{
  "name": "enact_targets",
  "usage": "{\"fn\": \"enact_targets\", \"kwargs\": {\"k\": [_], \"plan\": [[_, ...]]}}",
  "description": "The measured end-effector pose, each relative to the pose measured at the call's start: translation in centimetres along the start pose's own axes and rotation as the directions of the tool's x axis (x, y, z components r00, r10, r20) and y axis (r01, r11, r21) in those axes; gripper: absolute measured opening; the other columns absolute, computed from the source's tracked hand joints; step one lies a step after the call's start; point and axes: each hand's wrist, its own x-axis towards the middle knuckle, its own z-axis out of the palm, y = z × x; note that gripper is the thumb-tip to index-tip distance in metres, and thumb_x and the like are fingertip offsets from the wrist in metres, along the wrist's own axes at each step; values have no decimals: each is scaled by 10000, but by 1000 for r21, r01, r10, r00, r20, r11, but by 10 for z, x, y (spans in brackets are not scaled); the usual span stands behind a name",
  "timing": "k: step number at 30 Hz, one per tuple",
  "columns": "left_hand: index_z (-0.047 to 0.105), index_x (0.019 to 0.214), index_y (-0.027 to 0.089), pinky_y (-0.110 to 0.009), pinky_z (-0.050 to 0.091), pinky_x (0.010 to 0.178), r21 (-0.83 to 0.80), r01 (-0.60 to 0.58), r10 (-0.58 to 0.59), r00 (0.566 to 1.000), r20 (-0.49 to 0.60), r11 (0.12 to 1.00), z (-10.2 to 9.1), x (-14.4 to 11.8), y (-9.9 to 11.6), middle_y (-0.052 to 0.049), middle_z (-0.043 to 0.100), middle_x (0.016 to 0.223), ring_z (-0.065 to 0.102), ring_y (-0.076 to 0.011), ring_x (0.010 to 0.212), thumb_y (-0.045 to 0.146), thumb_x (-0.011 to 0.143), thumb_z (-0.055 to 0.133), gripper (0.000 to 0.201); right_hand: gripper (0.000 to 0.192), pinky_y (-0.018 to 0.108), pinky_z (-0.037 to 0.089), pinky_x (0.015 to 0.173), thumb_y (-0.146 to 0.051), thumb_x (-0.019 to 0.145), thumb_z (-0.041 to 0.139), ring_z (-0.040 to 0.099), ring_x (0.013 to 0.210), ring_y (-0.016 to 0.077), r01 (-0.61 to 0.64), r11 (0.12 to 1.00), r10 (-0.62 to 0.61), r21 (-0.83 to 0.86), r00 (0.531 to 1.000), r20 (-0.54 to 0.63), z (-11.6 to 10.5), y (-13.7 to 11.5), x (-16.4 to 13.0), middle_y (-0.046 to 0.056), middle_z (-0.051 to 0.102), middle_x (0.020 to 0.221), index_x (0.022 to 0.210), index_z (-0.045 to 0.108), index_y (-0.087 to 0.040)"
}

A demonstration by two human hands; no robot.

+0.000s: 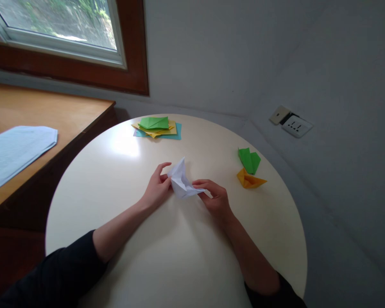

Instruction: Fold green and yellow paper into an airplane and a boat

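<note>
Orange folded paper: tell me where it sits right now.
In the head view, the orange folded paper lies on the round table to the right of the right hand, touching or just below the green folded paper.

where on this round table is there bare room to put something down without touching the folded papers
Bare patches: the left part of the table, between the left hand and the coloured paper stack; and the near edge between both forearms. Crowded: the middle, where both hands hold the white folded paper, and the right side by the green piece and orange piece.
</note>
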Motion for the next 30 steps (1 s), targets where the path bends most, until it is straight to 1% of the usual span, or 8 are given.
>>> {"fn": "enact_targets", "kwargs": {"k": [3,8,11,15,19,22,25,30], "plan": [[411,1204,257,-226,444,588,24,-59,57,997,43,998,-1,-1,0,30,631,754,601,-121,628,238,681,562,545,103,334,530,801,-167,760,601,670,843,183,14,999,-14,-46,1000,-8,1,-2,-1,42,715,888,809,671,-226],[621,867,157,-221,421,628,60,-98,95,994,54,993,-1,1,-2,-13,652,796,578,-129,700,241,672,567,219,125,317,531,798,-145,760,579,675,845,186,-28,998,29,-54,999,15,4,-7,-3,40,716,889,843,641,-215],[654,801,144,-232,410,612,83,-74,68,995,70,994,1,-1,1,-15,658,744,568,-138,671,275,670,592,195,115,301,537,761,-159,767,579,676,818,180,-93,996,93,-1,996,11,7,-8,-4,40,707,870,859,624,-213],[655,746,137,-216,380,553,54,14,-18,996,85,998,3,-4,4,-7,646,649,551,-126,602,310,633,654,207,41,305,539,739,-214,754,614,661,770,172,-173,969,186,177,981,-60,13,-8,-4,28,677,787,793,604,-209],[611,702,141,-199,381,535,-82,141,-134,988,78,987,6,-5,2,18,627,572,551,-109,546,281,537,734,249,121,285,539,669,-267,696,677,640,684,149,-247,894,311,374,943,-119,19,-9,-2,-3,652,707,761,593,-209],[572,697,150,-199,405,542,-162,192,-185,981,58,968,7,-5,2,31,625,548,562,-103,522,271,501,764,300,167,259,523,631,-277,656,711,627,651,129,-287,836,385,467,914,-127,23,-11,0,-16,654,690,738,584,-205],[545,736,158,-211,442,578,-199,198,-192,980,50,960,8,-4,3,24,647,578,591,-108,539,270,499,779,351,223,241,498,589,-278,627,736,608,592,110,-323,797,458,510,874,-162,25,-12,0,-33,656,646,756,571,-205],[502,852,177,-224,473,614,-225,210,-189,975,113,952,10,-7,2,-1,682,655,637,-127,605,284,547,770,420,325,258,493,581,-289,636,736,612,579,119,-352,785,521,510,821,-236,25,-15,1,-22,687,657,889,547,-210]]}}
